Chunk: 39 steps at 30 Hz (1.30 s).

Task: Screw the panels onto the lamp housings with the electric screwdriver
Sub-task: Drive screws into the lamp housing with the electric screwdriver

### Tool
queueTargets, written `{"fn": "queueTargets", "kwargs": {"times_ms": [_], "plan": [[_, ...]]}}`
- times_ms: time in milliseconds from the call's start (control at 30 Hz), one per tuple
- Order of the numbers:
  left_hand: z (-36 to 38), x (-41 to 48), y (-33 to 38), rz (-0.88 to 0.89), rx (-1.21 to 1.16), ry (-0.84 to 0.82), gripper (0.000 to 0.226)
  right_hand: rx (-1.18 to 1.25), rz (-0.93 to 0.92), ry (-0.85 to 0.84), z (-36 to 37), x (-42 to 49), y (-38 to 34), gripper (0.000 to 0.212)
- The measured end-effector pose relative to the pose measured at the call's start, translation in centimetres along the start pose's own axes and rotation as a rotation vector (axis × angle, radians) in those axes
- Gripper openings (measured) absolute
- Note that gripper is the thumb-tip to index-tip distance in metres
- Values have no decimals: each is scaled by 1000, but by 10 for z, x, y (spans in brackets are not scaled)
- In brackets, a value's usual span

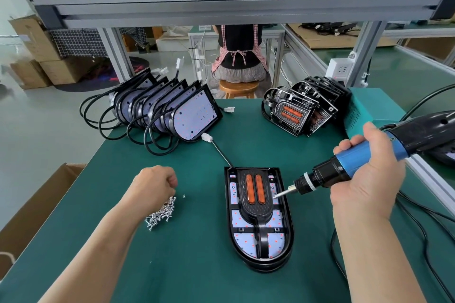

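The lamp housing (261,219) lies on the table (197,273) before me, screw pile (161,213) to its left, my screwdriver (344,170) at its right, stacked lamp parts (194,115) behind.

Glossy black plastic housing (262,219); shiny metal screws (161,213)

Table mat (197,265) plain dark green. Lamp housing (286,241) black; its board (246,245) white with red dots, panel (256,194) on it black with two orange strips. Left of the housing, screws (161,213) shiny silver. Right of it, screwdriver (354,158) in my right hand (364,179): blue grip, black nose. Beyond the housing, box (364,108) teal, apron (218,63) red-white check.
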<state>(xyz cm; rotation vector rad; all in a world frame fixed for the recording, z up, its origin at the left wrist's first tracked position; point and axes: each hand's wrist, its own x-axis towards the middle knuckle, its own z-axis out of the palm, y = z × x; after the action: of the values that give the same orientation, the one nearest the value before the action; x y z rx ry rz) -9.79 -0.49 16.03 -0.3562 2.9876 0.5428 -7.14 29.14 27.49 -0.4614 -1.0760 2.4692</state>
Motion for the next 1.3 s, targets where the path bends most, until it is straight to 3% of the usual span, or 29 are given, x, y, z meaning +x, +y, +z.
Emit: {"fn": "queueTargets", "kwargs": {"times_ms": [133,200,567,800,1067,1167,1300], "plan": [[-3,-1,-1,13,-73,94,23,-4,-109,-22,-11,6,14,11],[-4,-1,0,7,-157,122,22,-31,-130,-33,-14,11,17,13],[3,-16,30,-128,-1164,110,3,49,-187,-19,-25,41,28,21],[18,-45,75,-26,-1273,-133,20,92,-182,-29,-21,41,30,21],[22,-63,107,19,-1501,-376,19,147,-162,-68,-16,36,30,23],[23,-65,109,24,-1501,-398,13,131,-169,-75,-18,35,33,21],[26,-65,108,24,-1350,-269,18,143,-160,-80,-20,36,34,20]]}}
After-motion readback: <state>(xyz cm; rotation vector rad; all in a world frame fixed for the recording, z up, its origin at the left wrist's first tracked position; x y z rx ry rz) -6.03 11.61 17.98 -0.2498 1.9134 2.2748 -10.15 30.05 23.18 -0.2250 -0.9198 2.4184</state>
